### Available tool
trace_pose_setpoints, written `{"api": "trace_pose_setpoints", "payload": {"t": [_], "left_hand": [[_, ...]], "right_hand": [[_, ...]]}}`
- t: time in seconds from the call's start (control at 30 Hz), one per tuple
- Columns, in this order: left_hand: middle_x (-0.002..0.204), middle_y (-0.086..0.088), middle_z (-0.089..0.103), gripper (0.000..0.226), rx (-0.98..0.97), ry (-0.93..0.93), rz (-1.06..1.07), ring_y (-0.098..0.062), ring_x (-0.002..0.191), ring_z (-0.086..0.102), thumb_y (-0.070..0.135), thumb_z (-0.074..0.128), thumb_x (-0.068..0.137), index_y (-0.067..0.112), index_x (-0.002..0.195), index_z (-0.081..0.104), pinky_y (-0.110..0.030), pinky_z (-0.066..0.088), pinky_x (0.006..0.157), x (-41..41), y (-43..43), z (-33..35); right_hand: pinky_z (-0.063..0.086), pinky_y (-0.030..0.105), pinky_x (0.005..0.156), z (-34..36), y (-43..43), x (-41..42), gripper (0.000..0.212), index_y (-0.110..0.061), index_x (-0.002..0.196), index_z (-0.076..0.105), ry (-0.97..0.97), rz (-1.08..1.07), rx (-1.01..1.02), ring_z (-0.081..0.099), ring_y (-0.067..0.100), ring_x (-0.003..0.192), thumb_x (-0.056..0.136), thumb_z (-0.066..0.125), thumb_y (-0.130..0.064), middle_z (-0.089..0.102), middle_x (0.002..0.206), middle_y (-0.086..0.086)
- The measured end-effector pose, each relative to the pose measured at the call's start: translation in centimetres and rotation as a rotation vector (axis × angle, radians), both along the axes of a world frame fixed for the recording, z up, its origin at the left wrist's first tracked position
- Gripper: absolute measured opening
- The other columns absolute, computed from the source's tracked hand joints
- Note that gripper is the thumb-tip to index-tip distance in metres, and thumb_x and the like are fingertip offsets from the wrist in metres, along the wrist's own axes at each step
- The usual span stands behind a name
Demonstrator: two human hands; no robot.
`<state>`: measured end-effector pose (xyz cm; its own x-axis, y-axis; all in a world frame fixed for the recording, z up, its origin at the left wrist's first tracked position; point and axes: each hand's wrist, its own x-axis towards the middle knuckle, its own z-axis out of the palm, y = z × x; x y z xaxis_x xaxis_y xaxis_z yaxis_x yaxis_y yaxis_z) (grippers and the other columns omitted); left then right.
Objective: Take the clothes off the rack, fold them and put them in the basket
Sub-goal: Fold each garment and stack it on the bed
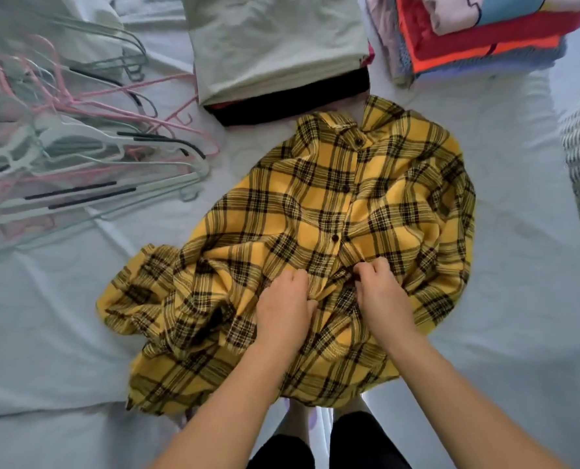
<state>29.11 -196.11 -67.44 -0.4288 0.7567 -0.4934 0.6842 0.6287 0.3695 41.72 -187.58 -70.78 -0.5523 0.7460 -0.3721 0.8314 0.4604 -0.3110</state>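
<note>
A yellow plaid shirt (336, 231) lies front-up and rumpled on a white bed (78, 333), collar pointing away from the person, its long axis running from them toward the folded stacks (275, 45). The left hand (283, 308) and right hand (380, 289) rest side by side at the button placket, fingers curled, pinching the fabric. Hangers (78, 147) lie piled left.

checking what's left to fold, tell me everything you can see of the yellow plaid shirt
The yellow plaid shirt is a soft woven button-up with black checks, a collar at the far end and dark buttons down its front placket. It lies unfolded and rumpled, front up, on the pale bed sheet, its near hem hanging over the bed edge. The left hand and right hand both pinch bunched fabric at the lower placket. Its collar lies just short of a folded clothes stack.
</note>
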Motion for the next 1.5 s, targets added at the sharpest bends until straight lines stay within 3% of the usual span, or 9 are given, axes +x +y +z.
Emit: {"api": "trace_pose_setpoints", "payload": {"t": [0.13,0.3,0.4,0.53,0.73,0.97,1.17,1.37,1.5], "left_hand": [[0.103,0.003,0.056,0.014,-0.015,-0.081,0.097,-0.019,0.090,0.058,0.025,0.048,0.094,0.018,0.102,0.057,-0.034,0.049,0.075,0.1,0.2,-1.4],[0.093,0.007,0.053,0.004,0.069,-0.341,0.323,-0.015,0.086,0.054,0.023,0.054,0.091,0.020,0.089,0.057,-0.031,0.047,0.077,0.4,-0.3,-1.3],[0.078,0.010,0.051,0.010,0.121,-0.421,0.394,-0.009,0.073,0.049,0.023,0.059,0.090,0.018,0.082,0.055,-0.021,0.039,0.063,0.5,-0.3,-1.4],[0.081,0.007,0.058,0.008,0.102,-0.458,0.460,-0.009,0.074,0.052,0.016,0.059,0.089,0.015,0.095,0.065,-0.021,0.042,0.066,0.3,-0.1,-1.4],[0.082,0.008,0.062,0.006,0.212,-0.499,0.571,-0.003,0.075,0.055,0.013,0.063,0.086,0.012,0.092,0.066,-0.003,0.040,0.063,0.0,-1.2,-0.6],[0.082,0.007,0.061,0.014,0.144,-0.466,0.401,-0.006,0.076,0.054,0.016,0.065,0.085,0.012,0.098,0.068,-0.015,0.043,0.070,-0.5,-0.9,-0.6],[0.080,0.000,0.065,0.018,0.109,-0.629,0.371,-0.019,0.077,0.065,0.006,0.050,0.091,0.016,0.095,0.064,-0.035,0.056,0.077,-1.1,-0.8,-0.5],[0.074,0.000,0.063,0.010,0.111,-0.609,0.318,-0.018,0.071,0.065,0.007,0.055,0.091,0.014,0.088,0.061,-0.028,0.058,0.070,-1.6,-0.1,-0.4],[0.074,0.002,0.064,0.005,0.155,-0.545,0.287,-0.019,0.074,0.066,0.010,0.060,0.089,0.014,0.088,0.064,-0.030,0.058,0.071,-1.2,0.3,-0.1]], "right_hand": [[0.035,0.031,0.055,-0.7,0.5,0.5,0.017,-0.001,0.105,0.056,-0.071,-0.037,0.016,0.052,0.027,0.075,0.088,0.054,0.002,0.053,0.096,0.014],[0.038,0.030,0.063,-0.2,1.4,0.5,0.014,-0.008,0.102,0.056,-0.072,0.039,-0.076,0.054,0.024,0.085,0.094,0.049,-0.018,0.054,0.101,0.007],[0.036,0.025,0.066,1.1,1.4,-0.1,0.008,-0.015,0.093,0.056,0.050,-0.031,-0.188,0.052,0.015,0.082,0.093,0.052,-0.022,0.054,0.095,-0.003],[0.043,0.017,0.066,3.1,-0.2,-1.3,0.003,-0.019,0.087,0.058,0.223,-0.201,-0.429,0.053,0.007,0.075,0.089,0.060,-0.020,0.056,0.081,-0.011],[0.038,0.007,0.061,2.9,-2.8,-2.8,0.003,-0.019,0.087,0.062,0.344,-0.382,-0.474,0.052,-0.003,0.072,0.087,0.063,-0.016,0.057,0.078,-0.013],[0.054,0.028,0.072,2.7,-3.3,-2.4,0.004,-0.017,0.089,0.064,0.410,-0.527,-0.546,0.064,0.014,0.079,0.086,0.063,-0.014,0.066,0.082,-0.002],[0.045,0.015,0.059,2.8,-2.9,-2.4,0.005,-0.016,0.088,0.064,0.455,-0.560,-0.562,0.060,0.006,0.068,0.087,0.062,-0.011,0.065,0.078,-0.003],[0.054,0.027,0.070,3.3,-2.9,-2.7,0.005,-0.019,0.094,0.061,0.420,-0.531,-0.588,0.064,0.009,0.076,0.089,0.061,-0.020,0.066,0.084,-0.004],[0.050,0.020,0.068,3.5,-2.5,-2.9,0.011,-0.017,0.097,0.056,0.384,-0.496,-0.492,0.062,0.014,0.081,0.088,0.062,-0.022,0.062,0.087,-0.002]]}}
